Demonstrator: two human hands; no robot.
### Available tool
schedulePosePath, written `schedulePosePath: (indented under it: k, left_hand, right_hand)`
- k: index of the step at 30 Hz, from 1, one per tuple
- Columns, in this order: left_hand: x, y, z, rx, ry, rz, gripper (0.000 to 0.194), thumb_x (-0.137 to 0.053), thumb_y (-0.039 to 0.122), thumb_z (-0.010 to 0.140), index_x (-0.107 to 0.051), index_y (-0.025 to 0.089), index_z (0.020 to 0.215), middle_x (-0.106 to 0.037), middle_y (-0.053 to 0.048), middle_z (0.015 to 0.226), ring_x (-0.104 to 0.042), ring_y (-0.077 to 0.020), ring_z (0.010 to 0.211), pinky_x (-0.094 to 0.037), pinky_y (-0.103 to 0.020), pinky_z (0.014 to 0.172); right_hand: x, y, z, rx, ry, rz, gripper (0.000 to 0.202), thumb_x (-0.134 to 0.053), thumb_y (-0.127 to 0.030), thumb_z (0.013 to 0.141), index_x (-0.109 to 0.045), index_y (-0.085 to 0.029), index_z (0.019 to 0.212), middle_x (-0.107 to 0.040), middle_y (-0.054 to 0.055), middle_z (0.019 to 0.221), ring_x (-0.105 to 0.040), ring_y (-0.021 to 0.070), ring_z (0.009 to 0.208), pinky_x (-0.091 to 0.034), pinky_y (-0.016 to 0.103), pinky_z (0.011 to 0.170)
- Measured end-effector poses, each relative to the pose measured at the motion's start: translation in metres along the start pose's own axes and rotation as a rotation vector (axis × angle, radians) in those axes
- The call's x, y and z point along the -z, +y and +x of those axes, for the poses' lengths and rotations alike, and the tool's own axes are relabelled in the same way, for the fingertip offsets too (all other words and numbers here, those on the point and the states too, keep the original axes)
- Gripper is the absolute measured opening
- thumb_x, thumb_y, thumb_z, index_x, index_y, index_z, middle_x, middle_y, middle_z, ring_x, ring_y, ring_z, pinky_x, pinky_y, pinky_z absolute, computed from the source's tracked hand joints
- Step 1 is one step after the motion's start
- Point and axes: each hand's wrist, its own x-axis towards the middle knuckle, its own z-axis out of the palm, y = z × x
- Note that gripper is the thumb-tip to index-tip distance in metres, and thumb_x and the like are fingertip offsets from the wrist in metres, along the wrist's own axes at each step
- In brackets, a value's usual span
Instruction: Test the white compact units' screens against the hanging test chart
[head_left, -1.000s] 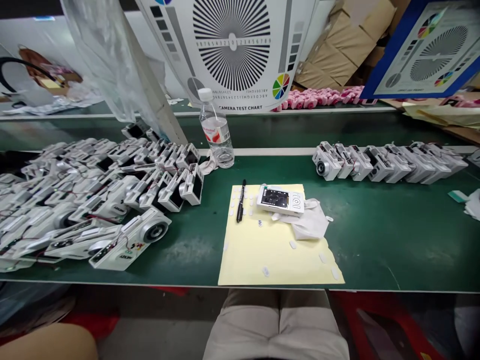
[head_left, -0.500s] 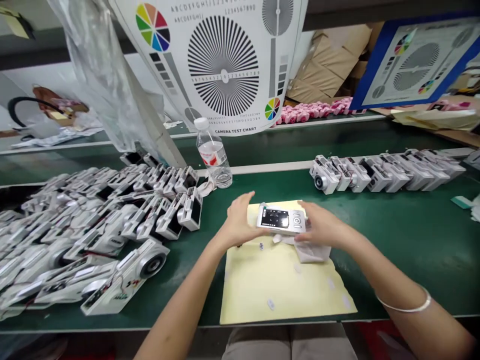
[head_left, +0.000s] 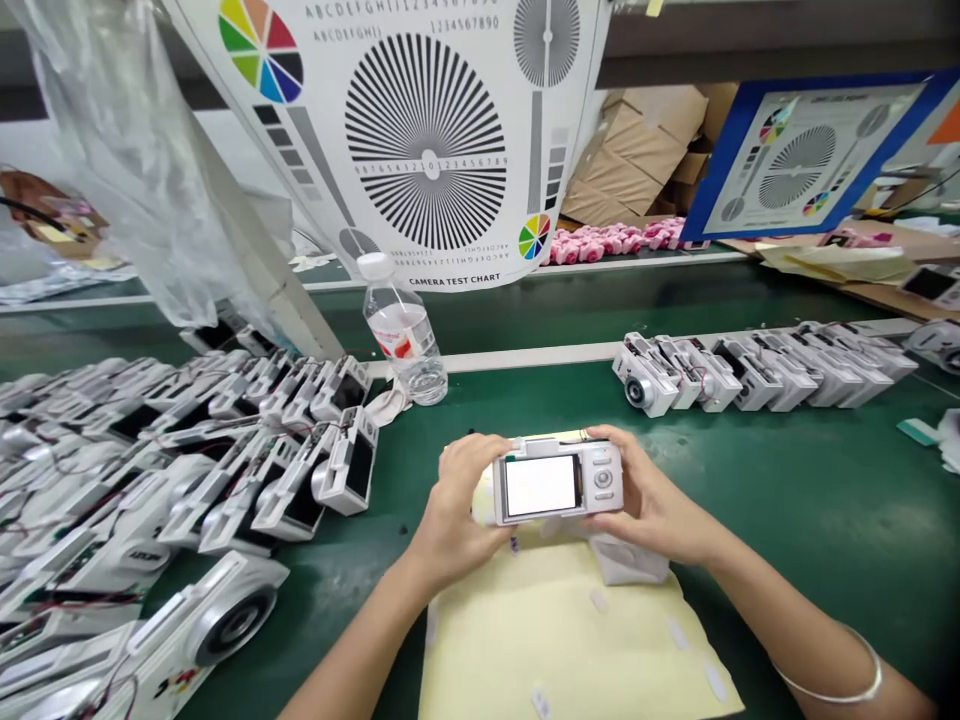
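A white digital camera is held upright above the bench, its lit screen and buttons facing me. My left hand grips its left end, with thumb below and fingers on top. On the opposite end, my right hand closes around the camera, fingers at the top edge and thumb underneath. Beneath lies a yellow paper sheet with small pale stickers on it. A folded whitish cloth or paper rests on the sheet under my right hand. The camera's front is hidden.
Many white cameras crowd the left of the green bench. A row of similar cameras stands at the back right. A water bottle stands behind my hands. A test chart hangs ahead; a blue-framed chart is farther right.
The camera has been raised and tilted up toward me, and its screen has gone from dark to bright white. Both hands now grip its ends firmly. My view has shifted somewhat.
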Motion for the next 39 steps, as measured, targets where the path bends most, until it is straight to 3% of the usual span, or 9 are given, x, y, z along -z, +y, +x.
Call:
schedulePosePath:
  k: [2, 5, 9, 15, 26, 39]
  left_hand:
    - [-0.003, 0.001, -0.001, -0.038, 0.036, -0.001, 0.052, -0.056, 0.011, 0.065, -0.040, 0.021, 0.113, -0.054, -0.008, 0.108, -0.050, -0.0234, 0.103, -0.040, -0.041, 0.090]
    - [-0.010, -0.001, -0.003, 0.014, -0.002, -0.073, 0.055, -0.058, 0.013, 0.065, -0.040, 0.021, 0.115, -0.052, -0.009, 0.113, -0.050, -0.0236, 0.106, -0.042, -0.039, 0.090]
    - [-0.016, -0.001, -0.007, 0.165, -0.086, -0.211, 0.059, -0.063, 0.017, 0.063, -0.038, 0.022, 0.116, -0.052, -0.008, 0.117, -0.051, -0.0234, 0.106, -0.043, -0.038, 0.090]
    - [-0.016, 0.003, -0.006, 0.297, -0.129, -0.318, 0.064, -0.067, 0.019, 0.060, -0.038, 0.021, 0.117, -0.052, -0.009, 0.119, -0.052, -0.0235, 0.107, -0.044, -0.036, 0.091]
    - [-0.017, 0.000, -0.006, 0.143, -0.044, -0.138, 0.059, -0.068, 0.032, 0.060, -0.045, 0.018, 0.113, -0.056, -0.010, 0.114, -0.053, -0.0245, 0.104, -0.044, -0.038, 0.089]
    - [-0.015, 0.003, -0.004, 0.121, -0.046, -0.128, 0.059, -0.071, 0.035, 0.060, -0.046, 0.017, 0.111, -0.058, -0.009, 0.111, -0.055, -0.0221, 0.101, -0.045, -0.035, 0.087]
  right_hand:
    - [0.001, 0.003, 0.000, -0.022, -0.056, 0.241, 0.071, -0.063, -0.017, 0.073, -0.019, -0.036, 0.126, -0.043, 0.004, 0.118, -0.056, 0.0181, 0.099, -0.052, 0.036, 0.080]
    - [0.002, 0.008, 0.000, -0.023, -0.071, 0.424, 0.059, -0.057, -0.020, 0.079, -0.024, -0.035, 0.125, -0.042, 0.004, 0.118, -0.056, 0.0166, 0.096, -0.056, 0.032, 0.072]
    - [0.002, 0.012, 0.001, -0.069, -0.061, 0.525, 0.050, -0.055, -0.018, 0.080, -0.032, -0.035, 0.121, -0.047, 0.002, 0.112, -0.058, 0.0125, 0.083, -0.056, 0.023, 0.059]
    - [0.000, 0.011, 0.003, -0.179, 0.027, 0.611, 0.045, -0.056, -0.016, 0.075, -0.039, -0.033, 0.113, -0.048, 0.000, 0.109, -0.059, 0.0146, 0.086, -0.058, 0.025, 0.059]
    - [-0.002, 0.007, 0.001, -0.212, 0.092, 0.558, 0.046, -0.058, -0.017, 0.070, -0.039, -0.031, 0.110, -0.050, 0.000, 0.105, -0.060, 0.0155, 0.083, -0.057, 0.025, 0.056]
    - [-0.002, 0.006, 0.002, -0.240, 0.093, 0.557, 0.047, -0.058, -0.019, 0.069, -0.039, -0.031, 0.110, -0.050, 0.001, 0.106, -0.060, 0.0161, 0.083, -0.056, 0.024, 0.055]
